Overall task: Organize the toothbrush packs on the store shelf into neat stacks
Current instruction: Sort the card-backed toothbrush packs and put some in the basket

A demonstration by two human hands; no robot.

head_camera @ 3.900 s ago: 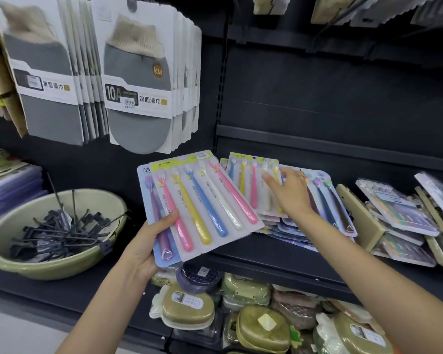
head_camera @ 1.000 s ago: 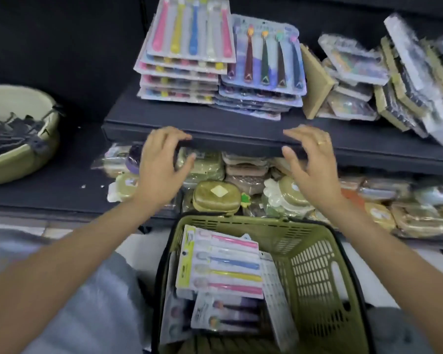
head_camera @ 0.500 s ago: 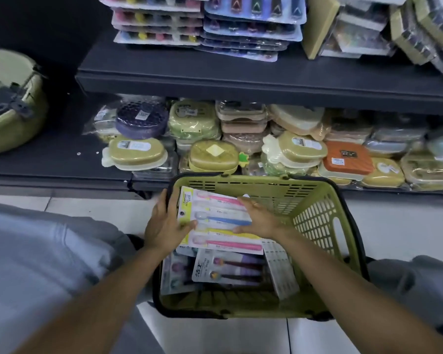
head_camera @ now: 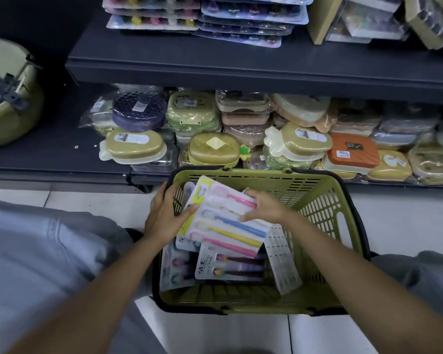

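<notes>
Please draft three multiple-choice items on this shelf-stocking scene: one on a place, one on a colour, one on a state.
1. Where does the pack being lifted sit?
A. top shelf
B. green basket
C. floor tiles

2. What colour is the box labelled RV?
A. orange
B. purple
C. white

3. How do the hands meet the toothbrush pack?
A. neither touches it
B. only one holds it
C. both grip it

Answers: 1 B, the pack is over the basket's contents; 2 A, its lid is orange; 3 C, the left hand and right hand hold opposite edges.
</notes>
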